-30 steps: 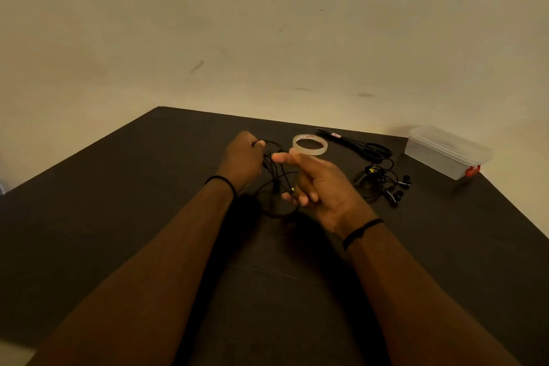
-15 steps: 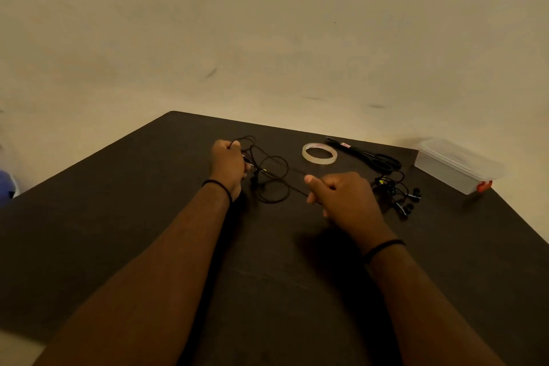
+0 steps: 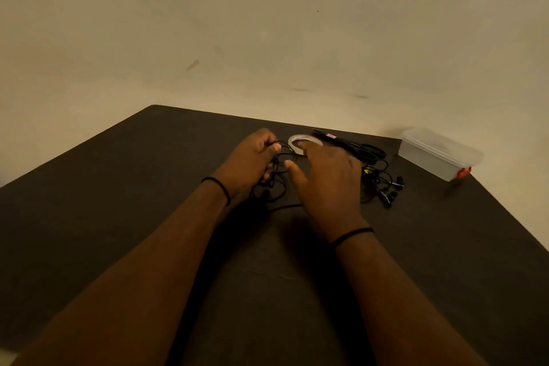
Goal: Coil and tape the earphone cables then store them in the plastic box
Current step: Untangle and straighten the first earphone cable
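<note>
My left hand [image 3: 251, 162] grips a loose coil of black earphone cable [image 3: 274, 184] just above the dark table [image 3: 118, 217]. A strand of that cable trails on the table below my right hand. My right hand [image 3: 326, 178] hovers with fingers spread and straight, its fingertips over the near edge of the clear tape roll [image 3: 300, 140]. It holds nothing. A second tangle of black earphones [image 3: 383, 184] lies to the right of my right hand. The plastic box [image 3: 439, 154], lid on, with a red latch, stands at the table's far right edge.
Black scissors [image 3: 356, 148] lie behind the right hand, between the tape roll and the box. A plain wall runs behind the table. The table's right edge slants close past the box.
My right hand has let go of the cable end, opened, and moved forward to the tape roll. My left hand has kept its grip on the coil.
</note>
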Motion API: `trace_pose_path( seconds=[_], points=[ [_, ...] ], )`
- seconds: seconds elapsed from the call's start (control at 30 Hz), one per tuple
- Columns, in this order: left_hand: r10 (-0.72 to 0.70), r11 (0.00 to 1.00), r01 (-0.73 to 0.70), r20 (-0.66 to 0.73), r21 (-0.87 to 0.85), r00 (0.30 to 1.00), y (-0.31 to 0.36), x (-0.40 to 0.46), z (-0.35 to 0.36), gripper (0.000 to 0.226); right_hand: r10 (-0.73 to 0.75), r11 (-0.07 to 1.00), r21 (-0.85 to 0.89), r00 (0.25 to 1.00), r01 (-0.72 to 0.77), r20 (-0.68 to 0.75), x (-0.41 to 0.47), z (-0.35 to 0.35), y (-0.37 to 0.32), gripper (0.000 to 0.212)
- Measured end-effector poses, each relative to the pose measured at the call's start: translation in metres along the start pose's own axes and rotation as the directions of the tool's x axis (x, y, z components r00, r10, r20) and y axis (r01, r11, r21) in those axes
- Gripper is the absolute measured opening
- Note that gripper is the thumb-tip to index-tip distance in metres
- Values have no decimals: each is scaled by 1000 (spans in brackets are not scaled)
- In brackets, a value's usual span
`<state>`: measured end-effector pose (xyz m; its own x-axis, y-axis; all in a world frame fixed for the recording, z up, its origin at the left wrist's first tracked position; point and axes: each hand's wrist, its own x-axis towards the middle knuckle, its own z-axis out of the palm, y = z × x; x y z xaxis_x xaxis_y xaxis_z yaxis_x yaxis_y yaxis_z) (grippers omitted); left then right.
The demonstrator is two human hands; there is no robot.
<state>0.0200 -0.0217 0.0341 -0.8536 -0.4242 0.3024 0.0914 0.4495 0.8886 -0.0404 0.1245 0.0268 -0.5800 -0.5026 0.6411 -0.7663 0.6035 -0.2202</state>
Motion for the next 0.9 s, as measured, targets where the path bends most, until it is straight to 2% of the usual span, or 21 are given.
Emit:
trace_pose_path(
  seconds=[0.07, 0.1, 0.17, 0.23, 0.3, 0.37, 0.43, 0.5, 0.53, 0.6, 0.67, 0.7, 0.73, 0.77, 0.8, 0.83, 0.9],
  points=[
    [11, 999, -11, -4, 36, 1000, 3, 1, 2, 12, 38, 996, -80, 994, -30, 103, 3, 1, 3, 22],
    [11, 998, -9, -30, 65, 999, 1, 2, 1, 12, 36, 999, -44, 995, -32, 93, 3, 3, 5, 20],
    [7, 980, 20, -140, 196, 990, -9, 6, -1, 13, 52, 976, 213, 996, -36, -73, 1, 5, 5, 18],
    [-14, 933, 111, -274, 343, 962, -21, 9, -7, 14, 203, 804, 593, 924, 30, -323, 1, -3, -3, 17],
    [-76, 913, 225, -399, 341, 914, -33, 12, -14, 13, 375, 594, 785, 803, 176, -464, 3, -18, -9, 17],
    [-211, 910, 362, -526, 201, 824, -44, 15, -23, 13, 501, 503, 834, 709, 227, -495, 7, -29, -9, 20],
    [-414, 893, 430, -610, -130, 676, -53, 23, -34, 17, 592, 470, 867, 670, 165, -448, 8, -28, -5, 23],
    [-589, 807, 357, -598, -470, 544, -57, 27, -43, 20, 654, 454, 891, 667, 29, -355, 4, -19, 2, 27],
    [-624, 774, 309, -580, -554, 524, -57, 27, -45, 18, 673, 458, 885, 681, -81, -286, 3, -13, 6, 27],
    [-583, 791, 218, -600, -571, 548, -54, 26, -44, 15, 644, 538, 787, 750, -301, -153, 1, -5, 15, 25],
    [-505, 829, 126, -630, -545, 590, -47, 23, -41, 15, 532, 760, 462, 846, -457, -39, 0, 0, 23, 24],
    [-456, 847, 86, -634, -525, 624, -44, 22, -39, 16, 486, 844, 230, 872, -485, 56, 0, -1, 23, 21],
    [-402, 866, 53, -629, -497, 666, -41, 22, -37, 17, 464, 881, 27, 872, -473, 158, 0, -1, 19, 18],
    [-355, 883, 39, -610, -468, 708, -38, 22, -35, 18, 443, 897, -91, 875, -433, 197, 0, -1, 15, 26],
    [-312, 896, 30, -582, -442, 751, -34, 21, -33, 18, 406, 913, -121, 899, -390, 166, -1, -1, 10, 40],
    [-271, 909, 23, -548, -416, 791, -31, 21, -29, 18, 342, 939, -73, 937, -337, 74, -1, -2, 5, 50],
    [-191, 930, 5, -470, -367, 862, -22, 18, -21, 20, 127, 990, 87, 977, -113, -170, 0, 0, -5, 43]
  ],
)
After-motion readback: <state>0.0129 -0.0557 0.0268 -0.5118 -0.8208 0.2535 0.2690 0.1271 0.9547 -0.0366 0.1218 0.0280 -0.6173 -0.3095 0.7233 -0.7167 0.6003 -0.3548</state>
